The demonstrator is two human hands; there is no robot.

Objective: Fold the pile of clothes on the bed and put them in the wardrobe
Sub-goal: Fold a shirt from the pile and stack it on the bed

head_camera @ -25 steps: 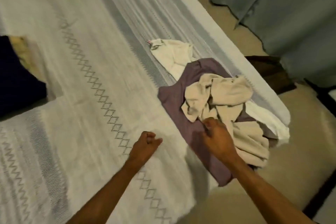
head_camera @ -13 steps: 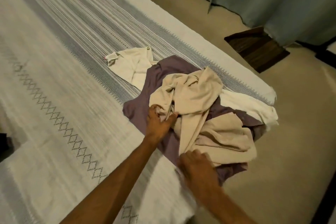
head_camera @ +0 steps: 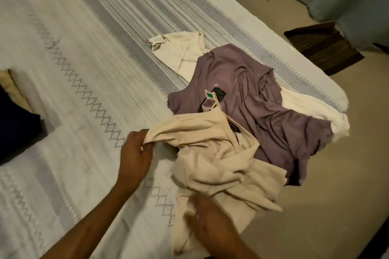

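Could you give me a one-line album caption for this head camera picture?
Both hands, left hand and right hand, grip a beige garment beside a purple shirt on the bed.

Both forearms reach forward over the bed point(head_camera: 84, 69). The left hand point(head_camera: 134, 156) pinches a corner of the beige garment point(head_camera: 214, 153), fingers curled. The right hand point(head_camera: 212, 221), blurred, grips its near edge.

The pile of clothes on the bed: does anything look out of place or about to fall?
Yes. The purple shirt and the white garment under it droop over the bed's corner. The beige garment, held by the left hand and right hand, also overhangs the edge.
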